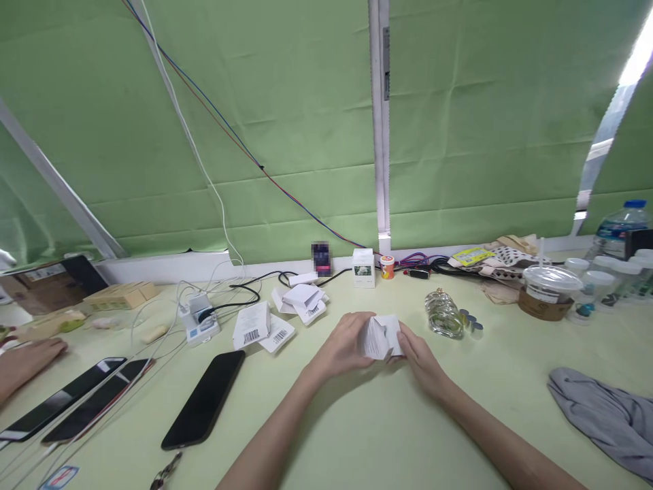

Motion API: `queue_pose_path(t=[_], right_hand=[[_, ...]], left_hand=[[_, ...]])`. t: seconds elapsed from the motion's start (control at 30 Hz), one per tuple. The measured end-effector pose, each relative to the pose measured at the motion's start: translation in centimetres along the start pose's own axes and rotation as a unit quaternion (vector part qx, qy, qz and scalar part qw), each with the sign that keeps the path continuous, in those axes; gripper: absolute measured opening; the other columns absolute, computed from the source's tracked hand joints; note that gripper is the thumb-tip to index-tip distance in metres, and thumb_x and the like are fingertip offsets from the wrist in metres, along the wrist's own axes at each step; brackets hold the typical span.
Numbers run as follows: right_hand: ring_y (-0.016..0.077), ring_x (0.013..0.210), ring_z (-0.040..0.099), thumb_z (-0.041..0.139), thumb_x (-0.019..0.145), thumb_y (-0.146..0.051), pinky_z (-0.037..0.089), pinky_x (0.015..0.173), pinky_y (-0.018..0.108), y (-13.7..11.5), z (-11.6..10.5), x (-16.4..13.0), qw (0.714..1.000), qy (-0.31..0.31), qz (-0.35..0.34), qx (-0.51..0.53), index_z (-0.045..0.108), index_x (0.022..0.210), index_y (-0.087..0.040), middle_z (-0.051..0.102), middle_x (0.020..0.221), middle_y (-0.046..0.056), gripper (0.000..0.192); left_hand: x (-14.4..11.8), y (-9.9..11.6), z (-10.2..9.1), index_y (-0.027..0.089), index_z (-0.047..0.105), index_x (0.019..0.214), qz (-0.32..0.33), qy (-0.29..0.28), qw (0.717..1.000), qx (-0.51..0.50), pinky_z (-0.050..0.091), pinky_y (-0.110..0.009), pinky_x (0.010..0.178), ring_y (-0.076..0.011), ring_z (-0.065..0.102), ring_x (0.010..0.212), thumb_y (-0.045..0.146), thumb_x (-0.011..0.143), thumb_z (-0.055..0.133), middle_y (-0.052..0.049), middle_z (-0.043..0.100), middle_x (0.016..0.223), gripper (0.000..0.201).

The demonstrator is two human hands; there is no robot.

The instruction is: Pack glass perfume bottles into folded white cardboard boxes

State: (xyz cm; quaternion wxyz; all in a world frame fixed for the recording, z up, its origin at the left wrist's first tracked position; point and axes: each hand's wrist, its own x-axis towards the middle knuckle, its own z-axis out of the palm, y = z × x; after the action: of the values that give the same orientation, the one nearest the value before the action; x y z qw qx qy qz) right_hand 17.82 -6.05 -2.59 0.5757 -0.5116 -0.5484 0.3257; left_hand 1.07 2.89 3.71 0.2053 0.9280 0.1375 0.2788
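Observation:
A small white cardboard box (378, 337) is held up over the table between both hands, its flaps partly folded out. My left hand (343, 346) grips its left side, thumb below and fingers above. On the right side, my right hand (419, 355) closes on the same box with the thumb along its edge. Beyond the hands stands a white carton (364, 268) with a green picture. Flattened white boxes (252, 324) with barcodes lie to the left. Glass bottles (443, 314) and several small grey caps (473, 321) are to the right.
A black phone (205, 400) lies left of my forearm, near a power strip (198, 325) with tangled cables. Another person's hand (30, 361) rests at the far left. A lidded cup (547, 292), lidded jars (592, 294) and a grey cloth (607, 415) are at the right.

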Motion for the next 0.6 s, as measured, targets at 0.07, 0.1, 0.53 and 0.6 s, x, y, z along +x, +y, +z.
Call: queue_pose_path(t=[0.07,0.1,0.53,0.6], right_hand=[[0.0185,0.063,0.06,0.031,0.092,-0.048,0.053,0.053,0.033,0.3,-0.2,0.2,0.998,0.07,0.004,-0.005,0.036,0.134,-0.021,0.059,0.085,0.004,0.05],[0.0182,0.066,0.06,0.035,0.092,-0.047,0.053,0.055,0.033,0.3,-0.3,0.2,0.992,0.116,-0.015,-0.044,0.039,0.131,-0.022,0.057,0.09,0.005,0.047],[0.0244,0.093,0.048,0.059,0.078,-0.049,0.043,0.085,0.042,0.1,-0.6,0.4,0.974,0.123,-0.038,-0.185,0.062,0.068,-0.021,0.051,0.089,0.006,0.03],[0.0226,0.087,0.051,0.058,0.077,-0.05,0.044,0.079,0.038,0.2,-1.0,0.5,0.986,0.109,-0.014,-0.126,0.06,0.063,-0.02,0.053,0.086,0.005,0.034]], left_hand=[[-0.3,-0.6,-0.2,0.028,0.045,0.129,-0.014,0.022,0.999,-0.025,0.041,-0.043,0.096,-0.0306,0.052,0.114,0.023,0.064,0.07,-0.009,0.055,0.126,0.07],[-0.4,-0.9,-0.2,0.028,0.043,0.13,-0.02,0.031,0.999,-0.023,0.041,-0.043,0.097,-0.0307,0.052,0.115,0.023,0.064,0.071,-0.009,0.055,0.128,0.072],[0.0,0.1,1.9,0.033,0.039,0.135,0.032,-0.059,0.983,0.172,0.031,-0.048,0.102,-0.0324,0.045,0.119,0.012,0.066,0.066,-0.011,0.049,0.129,0.077],[0.3,-0.1,1.4,0.034,0.037,0.137,0.013,-0.079,0.983,0.164,0.031,-0.047,0.102,-0.0328,0.047,0.117,0.012,0.063,0.066,-0.01,0.051,0.127,0.082]])
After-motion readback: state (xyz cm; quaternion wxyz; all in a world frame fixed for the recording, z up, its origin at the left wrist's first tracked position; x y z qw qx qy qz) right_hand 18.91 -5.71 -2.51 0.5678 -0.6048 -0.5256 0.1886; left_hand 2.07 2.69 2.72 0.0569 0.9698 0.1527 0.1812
